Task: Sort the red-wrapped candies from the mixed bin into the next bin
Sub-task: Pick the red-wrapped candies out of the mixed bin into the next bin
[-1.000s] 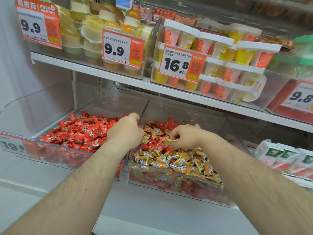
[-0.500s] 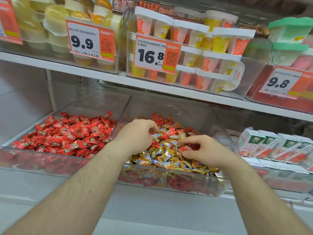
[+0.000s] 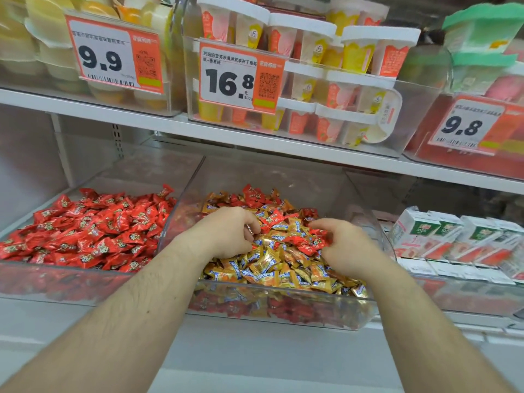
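Note:
A clear mixed bin [image 3: 283, 296] in the middle holds gold-wrapped candies [image 3: 263, 268] with red-wrapped candies [image 3: 255, 195] scattered among them. To its left stands a clear bin [image 3: 56, 276] full of red-wrapped candies [image 3: 99, 228]. Both my hands are down in the mixed bin. My left hand [image 3: 226, 234] has its fingers curled into the pile; what they hold is hidden. My right hand [image 3: 344, 248] curls its fingers round a few red candies [image 3: 314, 239] at the pile's middle.
A white shelf [image 3: 255, 143] hangs just above the bins, carrying clear tubs of jelly cups and price tags [image 3: 232, 80]. Small white drink cartons [image 3: 442, 236] fill the bin to the right. The bins' clear walls rise between the compartments.
The camera has moved closer and slightly right. My left hand stayed in the mixed bin with fingers more curled. My right hand closed round red candies in the pile.

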Demonstrator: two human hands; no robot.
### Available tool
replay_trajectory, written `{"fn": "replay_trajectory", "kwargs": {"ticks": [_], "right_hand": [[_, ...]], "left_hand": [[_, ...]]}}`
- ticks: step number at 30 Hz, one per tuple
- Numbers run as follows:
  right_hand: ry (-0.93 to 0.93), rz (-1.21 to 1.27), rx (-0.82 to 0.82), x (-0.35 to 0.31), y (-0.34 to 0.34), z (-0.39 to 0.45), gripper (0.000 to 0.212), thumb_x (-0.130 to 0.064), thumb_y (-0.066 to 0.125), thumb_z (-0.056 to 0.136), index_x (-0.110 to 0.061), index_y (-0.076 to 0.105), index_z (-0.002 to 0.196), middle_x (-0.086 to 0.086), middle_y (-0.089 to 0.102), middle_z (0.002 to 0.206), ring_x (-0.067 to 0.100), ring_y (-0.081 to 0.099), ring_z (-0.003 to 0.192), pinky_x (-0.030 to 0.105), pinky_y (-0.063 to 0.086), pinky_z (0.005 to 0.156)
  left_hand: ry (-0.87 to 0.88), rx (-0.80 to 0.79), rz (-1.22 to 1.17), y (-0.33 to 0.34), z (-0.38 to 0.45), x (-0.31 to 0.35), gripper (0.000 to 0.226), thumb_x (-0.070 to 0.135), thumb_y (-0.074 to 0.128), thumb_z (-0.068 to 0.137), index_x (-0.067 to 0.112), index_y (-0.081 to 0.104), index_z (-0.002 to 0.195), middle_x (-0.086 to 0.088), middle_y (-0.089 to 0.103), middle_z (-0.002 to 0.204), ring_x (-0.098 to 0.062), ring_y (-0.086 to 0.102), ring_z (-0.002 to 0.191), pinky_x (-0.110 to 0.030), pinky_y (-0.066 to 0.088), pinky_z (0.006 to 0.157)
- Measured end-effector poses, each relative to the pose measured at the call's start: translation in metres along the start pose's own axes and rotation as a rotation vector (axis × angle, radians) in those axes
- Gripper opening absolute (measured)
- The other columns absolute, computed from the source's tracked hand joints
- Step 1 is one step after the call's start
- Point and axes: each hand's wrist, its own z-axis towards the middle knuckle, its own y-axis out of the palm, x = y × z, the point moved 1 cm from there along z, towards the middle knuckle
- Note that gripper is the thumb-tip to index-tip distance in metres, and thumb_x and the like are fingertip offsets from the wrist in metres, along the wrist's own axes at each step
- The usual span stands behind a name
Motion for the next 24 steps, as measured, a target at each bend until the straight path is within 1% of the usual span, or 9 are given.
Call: {"fn": "replay_trajectory", "kwargs": {"ticks": [2, 4, 7, 11, 13, 15, 18, 22, 24], "right_hand": [[-0.035, -0.046, -0.034, -0.001, 0.005, 0.002, 0.065, 0.002, 0.05, 0.083, -0.032, 0.053, 0.138, -0.006, 0.049, 0.147, 0.014, 0.06, 0.116, 0.018, 0.048, 0.083], [-0.036, -0.048, -0.01, 0.0, 0.006, 0.004, 0.061, 0.002, 0.052, 0.083, -0.031, 0.057, 0.134, -0.005, 0.054, 0.142, 0.015, 0.056, 0.121, 0.018, 0.047, 0.086], [-0.022, 0.001, 0.064, 0.004, 0.007, 0.002, 0.05, 0.0, 0.055, 0.085, -0.03, 0.064, 0.124, -0.005, 0.062, 0.129, 0.013, 0.063, 0.092, 0.014, 0.048, 0.062], [-0.037, 0.151, 0.181, 0.004, 0.006, -0.001, 0.03, -0.009, 0.054, 0.094, -0.03, 0.068, 0.111, -0.011, 0.067, 0.103, 0.008, 0.057, 0.064, 0.007, 0.037, 0.047], [-0.001, 0.299, 0.226, 0.002, 0.003, -0.003, 0.029, -0.005, 0.049, 0.093, -0.028, 0.068, 0.094, -0.007, 0.065, 0.085, 0.009, 0.053, 0.053, 0.015, 0.039, 0.045], [0.038, 0.408, 0.252, -0.001, 0.0, -0.006, 0.031, 0.001, 0.045, 0.087, -0.021, 0.065, 0.076, -0.001, 0.062, 0.071, 0.015, 0.05, 0.055, 0.025, 0.04, 0.051], [0.089, 0.459, 0.238, -0.006, -0.004, -0.01, 0.028, -0.001, 0.049, 0.082, -0.017, 0.059, 0.062, -0.004, 0.053, 0.055, 0.016, 0.045, 0.054, 0.026, 0.035, 0.053], [0.092, 0.284, 0.06, -0.014, -0.005, -0.012, 0.006, -0.026, 0.066, 0.084, -0.02, 0.066, 0.082, -0.007, 0.062, 0.077, 0.012, 0.056, 0.068, 0.026, 0.042, 0.059], [0.086, 0.093, -0.036, -0.016, -0.002, -0.012, 0.032, -0.043, 0.07, 0.083, -0.022, 0.064, 0.107, -0.009, 0.064, 0.085, 0.007, 0.059, 0.075, 0.025, 0.042, 0.06]], "left_hand": [[-0.01, 0.006, 0.0, 0.001, -0.001, -0.001, 0.029, 0.011, 0.063, 0.088, 0.027, 0.067, 0.111, 0.012, 0.07, 0.096, -0.002, 0.064, 0.087, -0.029, 0.056, 0.081], [-0.023, 0.024, -0.018, 0.001, -0.003, -0.003, 0.026, 0.01, 0.061, 0.089, 0.025, 0.068, 0.108, 0.01, 0.07, 0.096, -0.006, 0.067, 0.086, -0.033, 0.057, 0.081], [-0.05, 0.067, -0.06, -0.002, -0.007, -0.009, 0.021, 0.011, 0.058, 0.09, 0.028, 0.068, 0.096, 0.009, 0.072, 0.093, -0.008, 0.068, 0.083, -0.028, 0.058, 0.074], [-0.113, 0.128, -0.18, -0.008, -0.013, -0.013, 0.018, 0.011, 0.063, 0.089, 0.028, 0.069, 0.086, 0.009, 0.073, 0.085, -0.016, 0.069, 0.07, -0.02, 0.051, 0.049], [-0.138, 0.16, -0.247, -0.01, -0.017, -0.014, 0.017, 0.011, 0.065, 0.087, 0.028, 0.069, 0.084, 0.007, 0.074, 0.082, -0.017, 0.069, 0.07, -0.022, 0.048, 0.047], [-0.158, 0.195, -0.275, -0.013, -0.02, -0.015, 0.017, 0.012, 0.067, 0.088, 0.029, 0.067, 0.084, 0.008, 0.073, 0.081, -0.012, 0.069, 0.072, -0.022, 0.049, 0.051], [-0.197, 0.22, -0.339, -0.017, -0.023, -0.014, 0.02, 0.012, 0.065, 0.091, 0.032, 0.063, 0.088, 0.007, 0.071, 0.088, -0.012, 0.069, 0.069, -0.025, 0.053, 0.055], [-0.236, 0.256, -0.593, -0.017, -0.018, -0.01, 0.022, 0.006, 0.053, 0.097, 0.025, 0.063, 0.099, -0.001, 0.065, 0.099, -0.017, 0.067, 0.074, -0.022, 0.051, 0.05], [-0.292, 0.235, -0.941, -0.016, -0.014, -0.006, 0.024, 0.001, 0.047, 0.099, 0.015, 0.064, 0.106, -0.01, 0.065, 0.101, -0.021, 0.061, 0.076, -0.031, 0.057, 0.064]]}}
